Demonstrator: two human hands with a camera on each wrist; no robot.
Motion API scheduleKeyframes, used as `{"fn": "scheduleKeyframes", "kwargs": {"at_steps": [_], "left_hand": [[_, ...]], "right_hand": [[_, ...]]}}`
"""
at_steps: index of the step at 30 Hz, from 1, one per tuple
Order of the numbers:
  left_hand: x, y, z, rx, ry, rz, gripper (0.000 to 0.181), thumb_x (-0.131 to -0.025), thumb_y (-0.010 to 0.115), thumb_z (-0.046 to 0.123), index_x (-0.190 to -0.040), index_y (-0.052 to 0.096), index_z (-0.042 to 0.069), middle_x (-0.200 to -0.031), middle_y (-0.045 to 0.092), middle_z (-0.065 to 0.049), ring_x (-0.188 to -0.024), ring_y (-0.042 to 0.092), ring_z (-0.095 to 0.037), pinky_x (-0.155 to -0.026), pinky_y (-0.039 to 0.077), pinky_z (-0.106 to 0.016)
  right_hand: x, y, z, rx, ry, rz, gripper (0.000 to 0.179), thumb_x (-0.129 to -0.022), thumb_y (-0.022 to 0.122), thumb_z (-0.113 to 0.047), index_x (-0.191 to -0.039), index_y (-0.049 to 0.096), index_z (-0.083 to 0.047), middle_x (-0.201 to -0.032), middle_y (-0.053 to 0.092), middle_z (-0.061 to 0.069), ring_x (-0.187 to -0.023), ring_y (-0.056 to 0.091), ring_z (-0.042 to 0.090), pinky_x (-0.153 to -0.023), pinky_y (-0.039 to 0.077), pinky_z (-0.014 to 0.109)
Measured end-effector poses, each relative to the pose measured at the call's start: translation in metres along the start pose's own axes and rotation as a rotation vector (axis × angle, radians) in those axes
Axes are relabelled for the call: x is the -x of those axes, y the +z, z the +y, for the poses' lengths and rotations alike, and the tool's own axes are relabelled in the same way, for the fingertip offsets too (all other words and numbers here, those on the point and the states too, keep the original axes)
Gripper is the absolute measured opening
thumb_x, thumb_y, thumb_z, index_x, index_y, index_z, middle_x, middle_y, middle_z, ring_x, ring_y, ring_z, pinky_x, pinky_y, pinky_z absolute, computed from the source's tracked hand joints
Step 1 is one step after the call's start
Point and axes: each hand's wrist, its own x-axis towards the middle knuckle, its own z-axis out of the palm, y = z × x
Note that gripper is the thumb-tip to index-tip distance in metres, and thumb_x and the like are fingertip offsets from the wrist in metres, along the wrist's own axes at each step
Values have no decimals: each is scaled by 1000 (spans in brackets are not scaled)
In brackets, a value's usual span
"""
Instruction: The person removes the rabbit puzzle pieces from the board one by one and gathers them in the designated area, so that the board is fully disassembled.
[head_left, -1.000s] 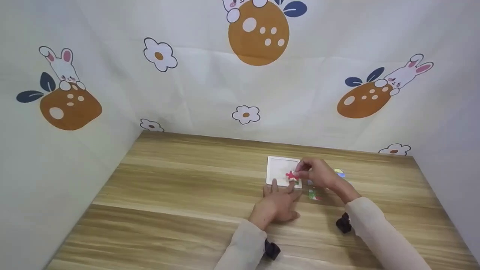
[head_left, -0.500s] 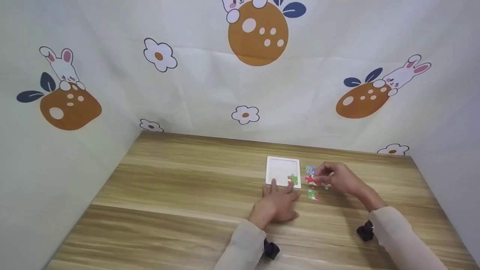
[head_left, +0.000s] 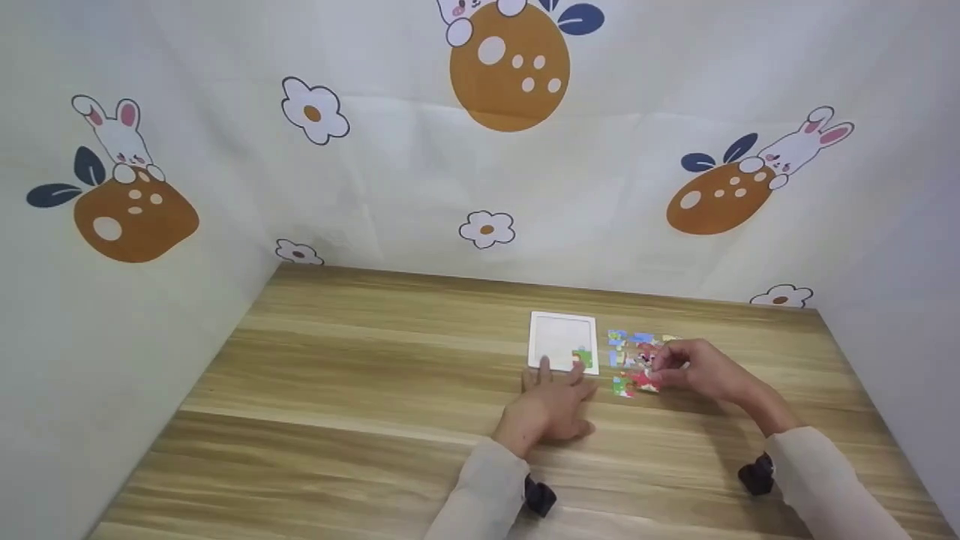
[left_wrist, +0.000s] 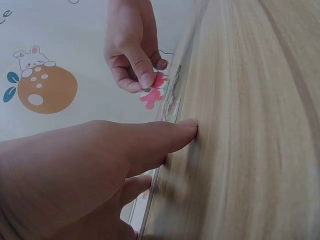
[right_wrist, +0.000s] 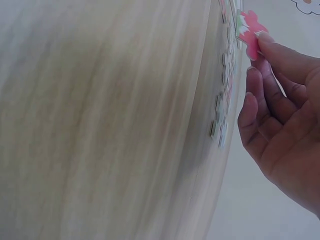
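My right hand (head_left: 701, 367) pinches a red jigsaw puzzle piece (right_wrist: 251, 36) between thumb and fingertips, held close over several other puzzle pieces (head_left: 619, 358) on the table. To their left lies a square puzzle tray (head_left: 531, 341) with a white rim. One green and red piece (head_left: 583, 358) sits in the tray's near right corner. My left hand (head_left: 551, 409) has its fingers spread, fingertips on the tray's near edge. In the left wrist view its thumb (left_wrist: 175, 131) points out along the table top.
The wood-grain table (head_left: 360, 360) reaches back to a pale cloth (head_left: 405, 165) printed with rabbits, oranges and flowers, which also stands at both sides. Black wrist devices (head_left: 756, 474) hang under both sleeves.
My right hand has moved from over the tray to the right with the red puzzle piece, to above the loose pieces. My left hand has stayed at the tray's edge.
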Motion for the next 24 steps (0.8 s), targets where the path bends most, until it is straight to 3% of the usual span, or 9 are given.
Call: {"fn": "scheduleKeyframes", "kwargs": {"at_steps": [10,24], "left_hand": [[1,-1,1,5,2,-6,68,-94,62,48,-155,34,38,-170,14,9,-155,6,-45,-124,10,-64],[1,0,1,-6,-3,-7,67,-95,60,49,-156,33,38,-170,13,8,-155,5,-46,-125,9,-64]], "right_hand": [[3,-1,7,-22,28,-85,13,-87,77,-12,-93,70,-2,-89,69,8,-79,56,6,-71,48,16],[2,6,6,59,84,-20,11,-89,76,-17,-94,71,-8,-92,68,3,-84,55,11,-75,47,17]]}}
